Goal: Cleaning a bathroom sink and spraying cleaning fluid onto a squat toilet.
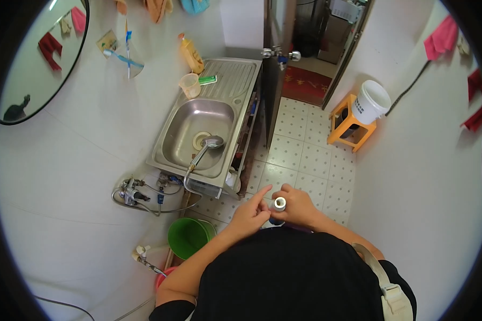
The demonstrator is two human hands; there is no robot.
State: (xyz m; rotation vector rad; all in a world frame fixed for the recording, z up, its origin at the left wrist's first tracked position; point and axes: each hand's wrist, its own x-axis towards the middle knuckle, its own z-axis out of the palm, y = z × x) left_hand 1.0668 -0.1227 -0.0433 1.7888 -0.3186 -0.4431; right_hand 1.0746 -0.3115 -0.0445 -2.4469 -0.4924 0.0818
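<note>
My right hand [297, 207] is closed around a white cylinder with a round hollow top [280, 203], held close in front of my body. What the cylinder belongs to is hidden below; a bit of blue shows under it. My left hand [250, 216] is just to its left, with the index finger stretched out and the other fingers partly bent. I see nothing held in the left hand. Ahead and to the left is a steel sink [168, 128], and a shower head [214, 142] on a metal hose lies in its basin.
A cup [189, 85], a green box [208, 80] and a yellow pump bottle [191, 56] stand by the sink. A green bucket [190, 238] is at lower left, near wall taps [131, 192]. A white bucket [371, 102] sits on an orange stool [353, 134] at right. A door [273, 91] stands ajar ahead.
</note>
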